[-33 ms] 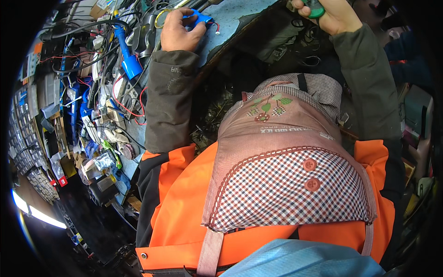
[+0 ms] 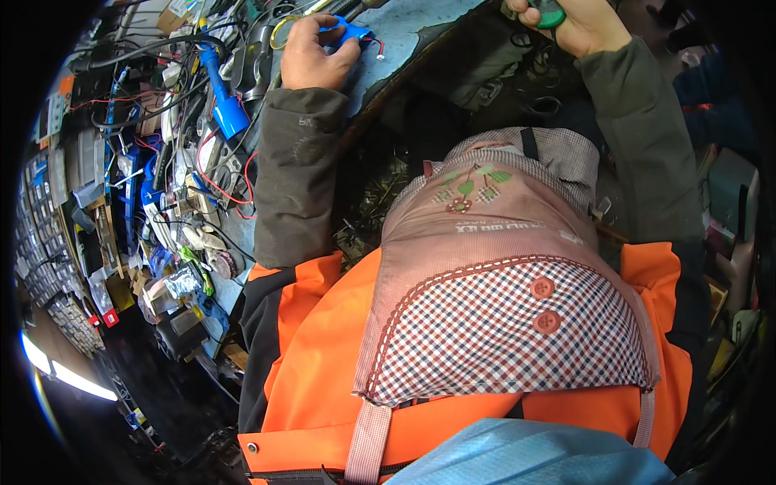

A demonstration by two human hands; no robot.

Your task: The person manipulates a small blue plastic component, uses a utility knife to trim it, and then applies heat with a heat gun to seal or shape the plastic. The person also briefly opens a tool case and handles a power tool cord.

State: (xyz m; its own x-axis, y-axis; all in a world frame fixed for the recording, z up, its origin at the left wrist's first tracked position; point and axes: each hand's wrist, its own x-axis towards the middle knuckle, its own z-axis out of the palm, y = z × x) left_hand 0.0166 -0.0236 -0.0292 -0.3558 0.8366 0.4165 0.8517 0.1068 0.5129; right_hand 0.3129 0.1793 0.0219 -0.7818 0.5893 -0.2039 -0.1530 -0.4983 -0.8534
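Observation:
My left hand (image 2: 319, 50) is at the top of the blue-grey worktop (image 2: 416, 28), its curled fingers on a small blue object (image 2: 353, 31) that has thin wires and a white connector (image 2: 381, 55); the fingers partly hide it. A yellow ring (image 2: 277, 31) lies just left of that hand. At the upper right, beyond the worktop's edge, my right hand (image 2: 578, 24) grips a green rounded object (image 2: 550, 14), cut off by the top of the picture.
The left side of the bench is crowded with black cables (image 2: 145, 55), red wires (image 2: 242, 198), a blue cylindrical tool (image 2: 229, 113), components and small trays (image 2: 44, 230). Below the bench edge is dark clutter (image 2: 485, 81). My aproned body (image 2: 501, 339) fills the lower middle.
My right hand has shifted very slightly upward with the green object. My left hand and the things on the bench show no visible change.

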